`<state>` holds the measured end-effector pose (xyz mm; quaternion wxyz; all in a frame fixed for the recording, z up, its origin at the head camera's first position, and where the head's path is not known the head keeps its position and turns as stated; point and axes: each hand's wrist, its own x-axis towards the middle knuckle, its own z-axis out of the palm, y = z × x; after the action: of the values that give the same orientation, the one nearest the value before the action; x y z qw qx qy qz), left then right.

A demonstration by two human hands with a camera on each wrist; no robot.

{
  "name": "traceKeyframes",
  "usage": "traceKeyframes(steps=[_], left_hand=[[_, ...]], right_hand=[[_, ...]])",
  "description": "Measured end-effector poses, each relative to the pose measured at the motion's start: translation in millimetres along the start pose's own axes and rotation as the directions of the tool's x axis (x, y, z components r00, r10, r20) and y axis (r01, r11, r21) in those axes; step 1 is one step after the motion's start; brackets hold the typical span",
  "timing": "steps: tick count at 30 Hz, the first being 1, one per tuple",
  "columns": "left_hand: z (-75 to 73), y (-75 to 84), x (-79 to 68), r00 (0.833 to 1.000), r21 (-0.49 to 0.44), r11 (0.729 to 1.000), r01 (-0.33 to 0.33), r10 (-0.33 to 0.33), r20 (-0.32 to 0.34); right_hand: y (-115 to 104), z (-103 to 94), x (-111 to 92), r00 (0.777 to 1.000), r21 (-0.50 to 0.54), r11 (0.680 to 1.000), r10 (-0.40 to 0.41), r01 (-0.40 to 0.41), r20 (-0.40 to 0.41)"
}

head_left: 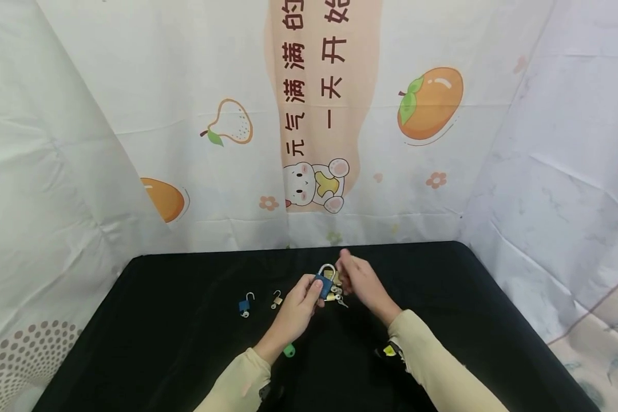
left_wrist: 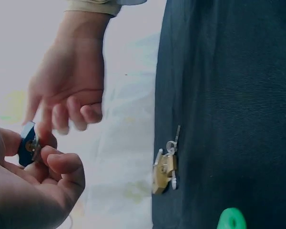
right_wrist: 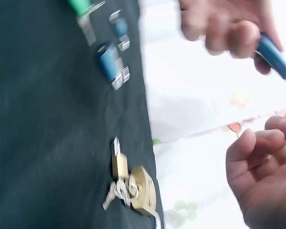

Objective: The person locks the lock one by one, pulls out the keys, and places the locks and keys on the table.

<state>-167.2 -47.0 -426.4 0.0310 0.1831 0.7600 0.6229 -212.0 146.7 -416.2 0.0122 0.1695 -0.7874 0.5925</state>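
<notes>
My left hand (head_left: 300, 305) grips a blue padlock (head_left: 323, 286), thumb on its face. The padlock's steel shackle (head_left: 327, 266) points up and away. In the left wrist view the left fingers curl around the padlock (left_wrist: 26, 145), and some metal shows at its end. My right hand (head_left: 361, 281) is raised just right of the padlock, thumb up and fingers loosely bent. The right wrist view shows that hand (right_wrist: 269, 167) apart from the padlock (right_wrist: 274, 56), with nothing seen in its fingers. Behind the hands lie brass padlocks (right_wrist: 144, 191) with keys (right_wrist: 109, 194).
A smaller blue padlock (head_left: 244, 305) and a small brass padlock (head_left: 277, 300), both with raised shackles, lie left on the black cloth (head_left: 185, 320). A green padlock (head_left: 289, 350) sits nearer, beside the left forearm. A printed white curtain (head_left: 226, 183) hangs behind the table.
</notes>
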Motion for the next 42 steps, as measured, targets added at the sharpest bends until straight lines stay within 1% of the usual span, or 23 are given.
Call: traceKeyframes(steps=[1, 2, 3, 5, 8, 10, 13, 16, 20, 22, 24, 27, 29, 33, 42], left_hand=[[-0.3, 1.4, -1.2, 1.000, -0.005, 1.000, 0.004, -0.004, 0.001], [-0.6, 2.6, -2.3, 1.000, -0.002, 1.000, 0.007, -0.007, 0.004], [-1.0, 3.8, -3.4, 1.000, 0.001, 1.000, 0.004, -0.004, 0.008], [-1.3, 4.8, -4.8, 1.000, 0.011, 1.000, -0.005, 0.005, 0.018], [0.0, 4.0, -6.0, 0.999, 0.042, 0.998, -0.038, 0.037, 0.036], [1.7, 2.8, -6.9, 0.998, 0.064, 0.996, -0.057, 0.054, 0.042], [4.3, 0.5, -8.2, 0.996, 0.095, 0.992, -0.084, 0.081, 0.036], [5.9, -0.5, -8.6, 0.995, 0.124, 0.988, -0.096, 0.096, 0.007], [6.9, -1.3, -6.2, 0.997, 0.164, 0.984, -0.073, 0.076, -0.012], [7.7, -1.9, -4.4, 0.998, 0.178, 0.982, -0.066, 0.069, -0.012], [9.1, -2.4, -2.8, 0.998, 0.188, 0.980, -0.065, 0.069, -0.015], [11.6, -3.9, -1.6, 0.997, 0.171, 0.983, -0.073, 0.078, -0.023], [13.1, -5.4, -1.3, 0.997, 0.152, 0.986, -0.068, 0.072, -0.021], [15.0, -5.3, -1.1, 0.998, 0.128, 0.990, -0.065, 0.066, -0.006], [16.4, 4.2, -3.1, 0.998, 0.097, 0.993, -0.068, 0.067, 0.012]], right_hand=[[0.3, -2.1, -2.5, 0.999, 0.084, 0.996, 0.043, -0.043, -0.007], [0.9, -3.8, -4.7, 0.997, 0.142, 0.987, 0.074, -0.072, -0.008], [1.1, -5.3, -6.7, 0.995, 0.181, 0.979, 0.097, -0.095, 0.000], [1.8, -7.3, -10.3, 0.991, 0.205, 0.970, 0.126, -0.131, 0.039], [2.9, -7.2, -12.9, 0.984, 0.197, 0.967, 0.141, -0.160, 0.107], [4.2, -6.3, -13.7, 0.983, 0.173, 0.973, 0.134, -0.155, 0.127], [6.1, -4.9, -14.2, 0.988, 0.142, 0.982, 0.108, -0.122, 0.106], [7.3, -3.4, -14.8, 0.995, 0.143, 0.985, 0.085, -0.093, 0.060], [4.5, -0.5, -16.0, 0.997, 0.189, 0.978, 0.082, -0.082, 0.012], [2.5, 0.1, -16.4, 0.996, 0.202, 0.976, 0.084, -0.083, 0.004], [0.6, -0.2, -17.2, 0.997, 0.193, 0.978, 0.081, -0.082, 0.012], [-0.9, -1.0, -17.8, 0.996, 0.160, 0.983, 0.079, -0.085, 0.045], [-1.7, -1.5, -18.3, 0.995, 0.149, 0.985, 0.081, -0.090, 0.063], [-2.0, -3.9, -18.4, 0.994, 0.178, 0.978, 0.096, -0.105, 0.058], [-5.3, -10.8, -17.6, 0.991, 0.235, 0.963, 0.121, -0.131, 0.059]])
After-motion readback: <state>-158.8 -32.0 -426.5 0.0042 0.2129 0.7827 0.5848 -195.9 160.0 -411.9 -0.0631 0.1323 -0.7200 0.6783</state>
